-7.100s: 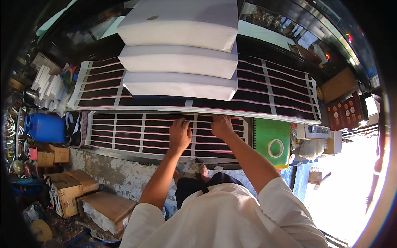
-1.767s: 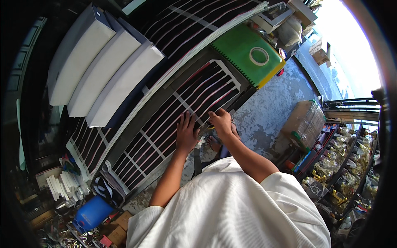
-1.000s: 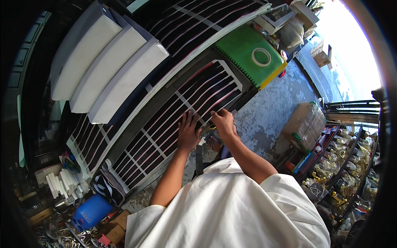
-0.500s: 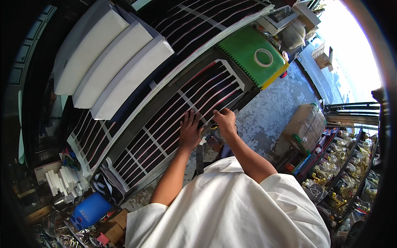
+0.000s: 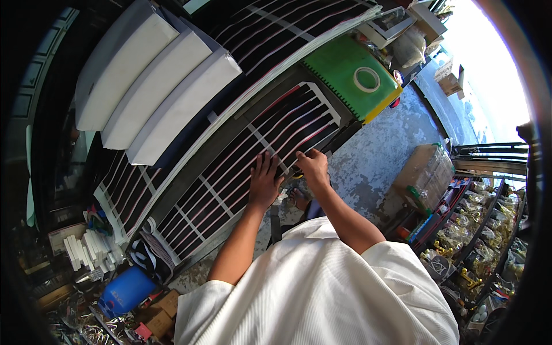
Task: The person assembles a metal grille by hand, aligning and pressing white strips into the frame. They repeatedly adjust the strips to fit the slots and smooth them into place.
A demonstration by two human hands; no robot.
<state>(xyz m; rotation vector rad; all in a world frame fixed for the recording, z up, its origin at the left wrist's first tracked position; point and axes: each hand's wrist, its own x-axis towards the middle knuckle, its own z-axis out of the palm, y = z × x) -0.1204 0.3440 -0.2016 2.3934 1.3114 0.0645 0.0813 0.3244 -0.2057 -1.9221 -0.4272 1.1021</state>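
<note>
A black sheet (image 5: 215, 181) with pale and reddish stripes and grey cross bands lies on the dark table in front of me. My left hand (image 5: 264, 184) rests on it palm down, fingers spread, near its close edge. Just to the right, my right hand (image 5: 313, 169) is at the same edge with thumb and fingers pinched together. Whatever lies between those fingertips is too small to make out. A small crumpled white piece (image 5: 280, 197) shows below my left hand.
Three white block-like stacks (image 5: 187, 106) stand at upper left beside more striped sheets (image 5: 276, 26). A green spiral-bound book (image 5: 339, 69) carries a tape roll (image 5: 366, 80) at the table's right end. A blue container (image 5: 126, 290) sits lower left; a wrapped carton (image 5: 424, 175) stands right.
</note>
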